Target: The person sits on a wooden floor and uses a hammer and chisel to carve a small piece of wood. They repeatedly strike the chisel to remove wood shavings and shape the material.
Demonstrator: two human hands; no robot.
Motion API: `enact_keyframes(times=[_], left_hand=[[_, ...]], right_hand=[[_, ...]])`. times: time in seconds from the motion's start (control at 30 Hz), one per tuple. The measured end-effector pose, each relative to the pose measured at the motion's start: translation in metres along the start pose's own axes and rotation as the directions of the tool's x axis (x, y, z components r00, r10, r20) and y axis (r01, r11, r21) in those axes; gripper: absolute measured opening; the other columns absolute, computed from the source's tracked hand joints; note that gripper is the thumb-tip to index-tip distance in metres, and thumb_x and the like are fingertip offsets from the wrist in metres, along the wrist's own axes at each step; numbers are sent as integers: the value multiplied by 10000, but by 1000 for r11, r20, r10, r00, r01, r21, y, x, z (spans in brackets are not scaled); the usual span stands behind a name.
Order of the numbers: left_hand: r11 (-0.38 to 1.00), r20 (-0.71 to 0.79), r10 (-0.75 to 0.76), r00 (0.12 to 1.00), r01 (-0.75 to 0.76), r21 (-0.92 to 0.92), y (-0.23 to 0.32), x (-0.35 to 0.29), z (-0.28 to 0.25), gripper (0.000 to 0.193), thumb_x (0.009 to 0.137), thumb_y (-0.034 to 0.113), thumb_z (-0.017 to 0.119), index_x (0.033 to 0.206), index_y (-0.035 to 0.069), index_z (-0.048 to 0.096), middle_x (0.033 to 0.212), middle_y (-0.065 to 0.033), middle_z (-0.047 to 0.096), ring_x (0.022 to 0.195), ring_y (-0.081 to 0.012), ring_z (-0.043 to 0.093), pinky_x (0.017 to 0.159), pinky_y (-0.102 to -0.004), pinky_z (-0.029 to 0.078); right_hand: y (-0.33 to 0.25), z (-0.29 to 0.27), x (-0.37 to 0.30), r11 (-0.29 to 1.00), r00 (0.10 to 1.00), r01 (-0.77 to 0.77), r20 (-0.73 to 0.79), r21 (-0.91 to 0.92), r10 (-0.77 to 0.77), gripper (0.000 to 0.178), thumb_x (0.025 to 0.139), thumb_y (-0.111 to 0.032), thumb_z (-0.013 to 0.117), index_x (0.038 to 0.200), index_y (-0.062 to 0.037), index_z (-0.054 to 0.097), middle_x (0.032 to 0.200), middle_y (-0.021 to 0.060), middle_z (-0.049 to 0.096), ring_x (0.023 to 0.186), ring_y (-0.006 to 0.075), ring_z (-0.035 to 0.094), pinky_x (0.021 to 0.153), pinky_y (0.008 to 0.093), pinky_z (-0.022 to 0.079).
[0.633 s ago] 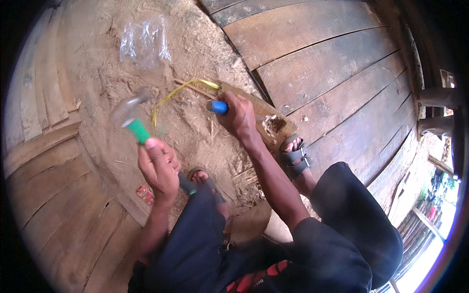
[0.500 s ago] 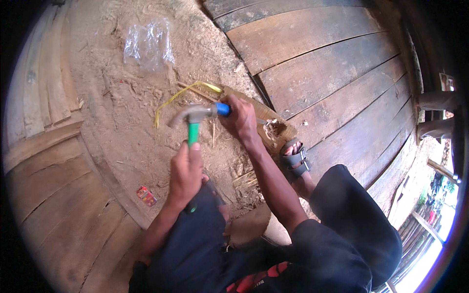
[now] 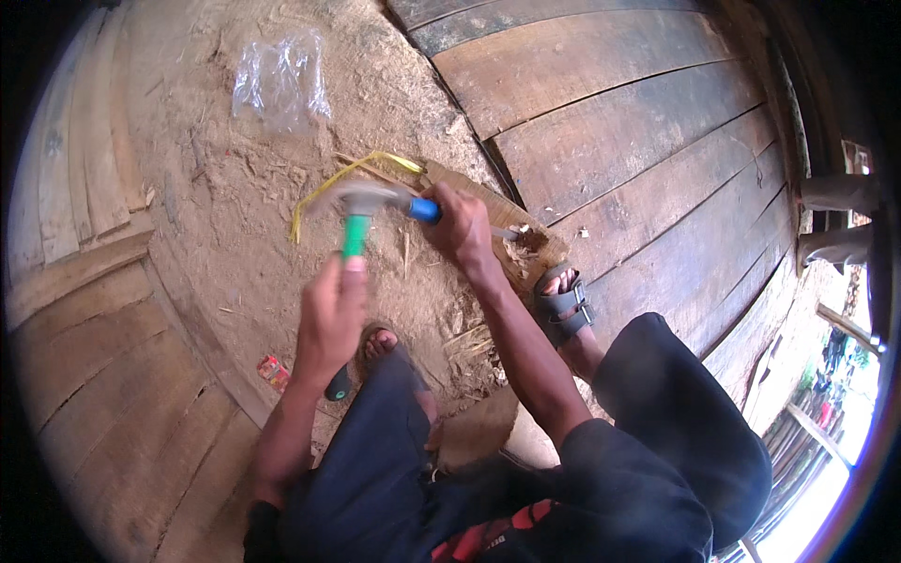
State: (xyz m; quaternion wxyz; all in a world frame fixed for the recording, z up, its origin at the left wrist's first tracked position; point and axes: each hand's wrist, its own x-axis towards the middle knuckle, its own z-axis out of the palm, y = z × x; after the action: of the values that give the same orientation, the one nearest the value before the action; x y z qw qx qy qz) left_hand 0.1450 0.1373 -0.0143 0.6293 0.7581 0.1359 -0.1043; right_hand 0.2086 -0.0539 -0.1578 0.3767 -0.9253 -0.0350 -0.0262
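My left hand [image 3: 331, 314] is closed around the green and black handle of a claw hammer [image 3: 355, 235]. The hammer's metal head is smeared by motion, close beside the butt of a chisel. That chisel [image 3: 424, 210] has a blue handle, and my right hand [image 3: 460, 228] grips it with the fingers wrapped round. Its metal blade points right, its tip at a rough hollow in a wooden block [image 3: 556, 251]. Pale chips lie in the hollow. The block lies on the ground beside my sandalled right foot [image 3: 561, 298], partly hidden behind my right hand.
A yellow strap [image 3: 324, 188] and a thin stick lie beyond the hammer. Clear plastic [image 3: 282, 80] rests on the dirt ground farther off. A small red packet [image 3: 273, 372] is at the left. Wooden planks [image 3: 638, 131] cover the right side; more boards [image 3: 113, 385] lie left.
My left hand has shifted left and slightly away from me with the hammer, its head now a little farther from the chisel butt. My right hand and the chisel stay nearly in place.
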Motion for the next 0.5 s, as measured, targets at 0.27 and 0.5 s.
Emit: enact_keyframes(times=[0.27,0.5], left_hand=[[989,20,-136,991,137,-56,-9,-3,-1,322,1065,385,404,900,109,423,617,61,363,448,-19,338,377,-192,295],[964,-93,-225,970,208,-165,27,6,-35,356,1064,425,386,913,106,431,618,46,357,449,-8,305,380,-179,251]], right_hand=[[-10,-18,0,992,996,86,-22,92,-84,230,684,-69,747,891,-99,651,738,86,672,666,289,642,603,391,527],[-17,-27,-7,969,979,184,-120,165,-165,179,722,-54,748,868,-91,652,687,64,634,598,233,584,554,357,487]])
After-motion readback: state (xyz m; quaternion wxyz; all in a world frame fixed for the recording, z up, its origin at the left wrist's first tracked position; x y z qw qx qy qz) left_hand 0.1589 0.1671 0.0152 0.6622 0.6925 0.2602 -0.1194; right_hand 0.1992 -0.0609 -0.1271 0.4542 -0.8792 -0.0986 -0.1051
